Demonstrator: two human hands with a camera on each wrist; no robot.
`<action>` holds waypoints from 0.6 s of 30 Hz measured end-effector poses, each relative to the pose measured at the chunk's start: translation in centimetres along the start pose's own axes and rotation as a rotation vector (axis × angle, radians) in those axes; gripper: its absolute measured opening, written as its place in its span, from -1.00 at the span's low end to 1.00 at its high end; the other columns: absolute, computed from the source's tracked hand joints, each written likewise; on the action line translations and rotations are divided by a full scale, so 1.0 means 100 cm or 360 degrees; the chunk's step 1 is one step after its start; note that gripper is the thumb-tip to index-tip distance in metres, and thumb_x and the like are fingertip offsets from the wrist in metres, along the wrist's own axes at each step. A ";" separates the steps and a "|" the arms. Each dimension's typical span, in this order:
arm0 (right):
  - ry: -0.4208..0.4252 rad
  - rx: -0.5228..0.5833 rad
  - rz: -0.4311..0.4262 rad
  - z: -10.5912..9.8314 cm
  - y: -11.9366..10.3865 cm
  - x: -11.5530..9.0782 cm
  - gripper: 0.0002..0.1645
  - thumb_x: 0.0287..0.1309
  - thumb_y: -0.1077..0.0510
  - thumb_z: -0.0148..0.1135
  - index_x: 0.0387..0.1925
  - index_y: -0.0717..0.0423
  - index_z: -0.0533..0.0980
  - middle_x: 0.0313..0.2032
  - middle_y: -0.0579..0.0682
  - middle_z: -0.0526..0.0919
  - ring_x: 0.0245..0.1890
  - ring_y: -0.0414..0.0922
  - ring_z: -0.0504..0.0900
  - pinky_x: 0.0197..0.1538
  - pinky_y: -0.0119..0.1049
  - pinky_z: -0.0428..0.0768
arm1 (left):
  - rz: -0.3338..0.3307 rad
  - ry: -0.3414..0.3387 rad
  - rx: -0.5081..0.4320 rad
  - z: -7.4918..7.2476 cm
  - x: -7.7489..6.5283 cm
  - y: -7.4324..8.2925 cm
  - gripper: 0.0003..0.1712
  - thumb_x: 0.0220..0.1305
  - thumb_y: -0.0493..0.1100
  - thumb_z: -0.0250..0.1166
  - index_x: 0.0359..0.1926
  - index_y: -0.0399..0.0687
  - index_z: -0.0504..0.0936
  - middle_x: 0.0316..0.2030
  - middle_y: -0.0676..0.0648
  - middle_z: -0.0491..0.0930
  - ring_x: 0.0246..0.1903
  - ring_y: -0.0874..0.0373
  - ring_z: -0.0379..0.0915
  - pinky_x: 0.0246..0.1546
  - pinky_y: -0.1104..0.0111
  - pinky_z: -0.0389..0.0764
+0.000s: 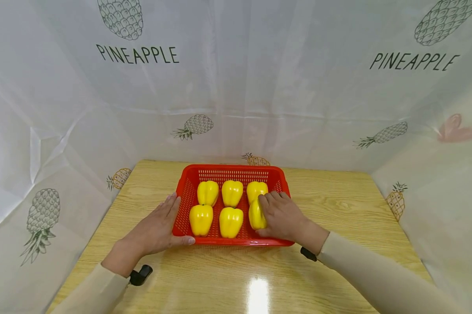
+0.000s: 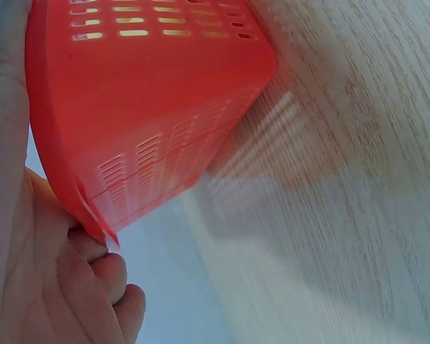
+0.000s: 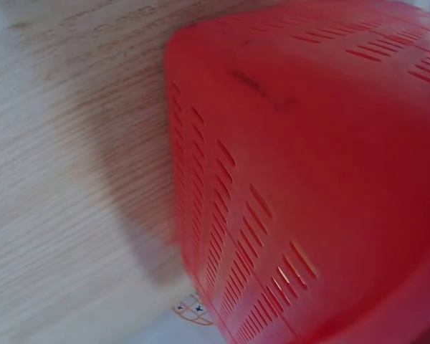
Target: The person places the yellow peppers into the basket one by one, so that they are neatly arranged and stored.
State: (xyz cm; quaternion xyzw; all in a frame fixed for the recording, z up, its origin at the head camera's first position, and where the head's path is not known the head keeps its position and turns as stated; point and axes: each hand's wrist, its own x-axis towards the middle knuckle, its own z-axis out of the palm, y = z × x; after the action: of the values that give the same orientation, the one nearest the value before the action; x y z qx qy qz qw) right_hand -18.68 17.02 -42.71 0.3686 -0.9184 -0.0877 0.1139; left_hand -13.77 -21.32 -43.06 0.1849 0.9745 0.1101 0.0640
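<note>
A red plastic basket [image 1: 236, 241] holds several yellow bell peppers [image 1: 231, 223] in two rows. My left hand [image 1: 157, 226] lies along the basket's left rim, fingers mostly straight and thumb on the front rim. The left wrist view shows its fingers [image 2: 104, 276] against the rim outside the basket's wall [image 2: 158, 93]. Over the right side, my right hand [image 1: 281, 216] grips the front-right bell pepper [image 1: 256, 214], which lies tilted and is partly hidden by the fingers. Only the basket's outer wall [image 3: 330, 143] fills the right wrist view; that hand is out of its sight.
The basket stands on a light wood table [image 1: 330, 200]. A white sheet printed with pineapples [image 1: 236, 83] hangs behind and along both sides. Black straps [image 1: 141, 275] sit at both wrists.
</note>
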 end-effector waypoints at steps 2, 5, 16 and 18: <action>-0.0039 0.0004 -0.0015 0.001 -0.001 0.000 0.05 0.06 -0.56 0.38 0.12 0.28 0.44 -0.15 0.13 0.62 -0.19 0.04 0.50 -0.16 -0.17 0.47 | -0.0001 -0.0002 -0.0004 0.000 0.000 0.000 0.60 0.08 0.79 0.12 0.64 -0.44 -0.04 0.66 -0.39 -0.12 0.65 -0.31 -0.12 0.60 -0.16 0.10; -0.0101 0.0015 -0.0025 0.003 -0.002 0.002 0.08 0.08 -0.56 0.36 0.18 0.28 0.44 -0.11 0.13 0.63 -0.16 0.04 0.51 -0.12 -0.16 0.47 | -0.0003 -0.0005 -0.0008 0.001 0.000 0.000 0.61 0.08 0.80 0.11 0.64 -0.43 -0.05 0.66 -0.39 -0.12 0.65 -0.31 -0.13 0.61 -0.16 0.09; -0.0225 -0.0027 -0.0102 0.010 -0.001 0.005 0.15 0.12 -0.65 0.27 0.27 0.26 0.45 0.02 0.14 0.67 0.05 0.09 0.63 0.09 -0.03 0.58 | -0.0009 -0.0011 -0.0011 0.001 0.001 0.000 0.60 0.08 0.78 0.14 0.64 -0.43 -0.05 0.66 -0.39 -0.12 0.65 -0.31 -0.11 0.60 -0.16 0.11; -0.0233 -0.0043 -0.0112 0.011 -0.001 0.005 0.14 0.12 -0.66 0.25 0.25 0.24 0.46 -0.01 0.12 0.66 0.04 0.07 0.63 0.07 -0.04 0.59 | -0.0007 -0.0009 -0.0011 0.001 0.001 0.000 0.60 0.08 0.78 0.14 0.64 -0.44 -0.05 0.66 -0.39 -0.11 0.65 -0.31 -0.11 0.60 -0.17 0.12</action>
State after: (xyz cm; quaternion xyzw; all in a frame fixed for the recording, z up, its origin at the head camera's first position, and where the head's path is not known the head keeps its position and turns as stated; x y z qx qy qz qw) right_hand -19.29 16.66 -43.69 0.3917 -0.9095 -0.1308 0.0482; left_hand -13.81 -21.26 -43.12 0.1829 0.9743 0.1128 0.0676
